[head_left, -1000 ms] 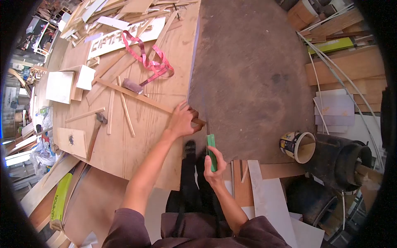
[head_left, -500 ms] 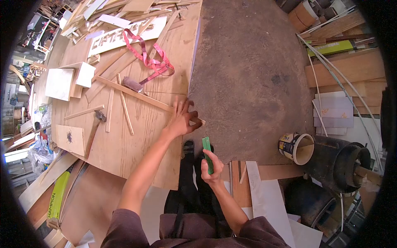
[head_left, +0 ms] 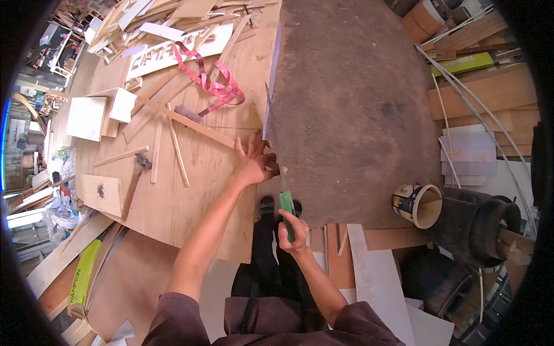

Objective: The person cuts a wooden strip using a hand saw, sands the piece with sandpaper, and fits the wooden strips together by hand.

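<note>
My left hand presses on a long, thin wooden strip at the table's right edge, fingers spread and bent over it. The strip's end pokes out past the edge beneath my fingers. A handsaw with a green handle is gripped in my right hand, just below my left. Its thin blade is seen nearly edge-on, pointing away from me alongside the table edge. A hammer lies left on the wooden table, near several loose strips. A pink tape measure lies in loops beyond the strip.
Wood offcuts and a white board with cut-out letters cover the table's far end. White box-like pieces stand at left. On the floor at right are a bucket, a black container and leaning boards.
The saw has turned so its blade now shows along the table edge beside my left hand. My right hand has shifted slightly; my left hand stays on the strip.
</note>
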`<state>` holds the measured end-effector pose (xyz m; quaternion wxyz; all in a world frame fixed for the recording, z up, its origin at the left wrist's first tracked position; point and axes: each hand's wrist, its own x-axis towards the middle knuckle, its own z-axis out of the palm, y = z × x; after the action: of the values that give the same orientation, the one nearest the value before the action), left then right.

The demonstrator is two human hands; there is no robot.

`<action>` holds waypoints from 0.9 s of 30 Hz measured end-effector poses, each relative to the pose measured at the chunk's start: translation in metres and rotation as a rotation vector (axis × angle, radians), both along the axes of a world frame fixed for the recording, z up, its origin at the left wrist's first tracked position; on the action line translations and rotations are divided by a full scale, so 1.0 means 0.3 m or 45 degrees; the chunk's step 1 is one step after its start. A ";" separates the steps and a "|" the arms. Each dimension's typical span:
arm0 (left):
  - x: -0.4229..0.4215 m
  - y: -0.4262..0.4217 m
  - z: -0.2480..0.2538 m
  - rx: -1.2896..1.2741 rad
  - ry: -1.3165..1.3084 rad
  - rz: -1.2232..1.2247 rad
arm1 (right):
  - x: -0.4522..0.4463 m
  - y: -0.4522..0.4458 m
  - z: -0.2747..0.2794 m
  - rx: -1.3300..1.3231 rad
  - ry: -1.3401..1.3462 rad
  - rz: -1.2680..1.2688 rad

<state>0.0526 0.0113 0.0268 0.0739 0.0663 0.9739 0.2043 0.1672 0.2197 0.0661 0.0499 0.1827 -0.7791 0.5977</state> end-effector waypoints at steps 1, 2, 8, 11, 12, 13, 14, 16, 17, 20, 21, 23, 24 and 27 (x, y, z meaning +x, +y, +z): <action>-0.001 0.004 -0.009 0.008 0.013 0.018 | 0.003 -0.001 -0.005 -0.004 -0.001 -0.004; 0.000 0.008 -0.017 0.018 0.025 0.035 | 0.012 0.000 -0.008 0.010 -0.017 -0.012; -0.010 0.011 0.029 0.075 -0.093 0.057 | 0.061 0.032 -0.025 -0.035 -0.108 -0.008; 0.000 0.001 -0.009 0.126 -0.023 0.057 | 0.033 0.023 -0.011 -0.050 -0.103 -0.031; -0.001 0.004 0.001 0.123 -0.029 0.058 | 0.026 0.020 -0.004 -0.044 -0.098 -0.041; -0.007 0.008 0.012 0.114 -0.043 0.065 | 0.040 0.028 -0.003 -0.048 -0.102 -0.042; -0.010 0.013 0.024 0.109 -0.059 0.073 | 0.066 0.046 -0.001 -0.048 -0.167 -0.044; -0.013 0.007 0.031 0.085 -0.118 0.059 | 0.078 0.062 -0.001 -0.046 -0.225 -0.039; -0.014 0.006 0.033 0.063 -0.179 0.039 | 0.080 0.061 -0.007 -0.047 -0.168 -0.044; -0.015 0.005 0.042 0.052 -0.186 0.015 | 0.020 0.035 -0.003 -0.049 -0.145 -0.033; -0.015 0.005 0.038 0.047 -0.190 0.012 | -0.009 0.020 -0.001 -0.051 -0.132 -0.034; -0.013 0.006 0.035 0.034 -0.148 0.025 | 0.000 0.012 -0.011 -0.032 -0.142 -0.033; -0.009 0.009 0.030 0.037 -0.153 0.020 | 0.035 0.024 -0.018 -0.030 -0.146 -0.039; -0.013 0.014 0.021 0.085 -0.106 0.071 | 0.123 0.068 -0.010 -0.064 -0.211 -0.047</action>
<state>0.0488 0.0154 0.0331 0.1062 0.0329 0.9641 0.2413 0.2042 0.2401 0.0631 0.0009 0.1171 -0.7684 0.6291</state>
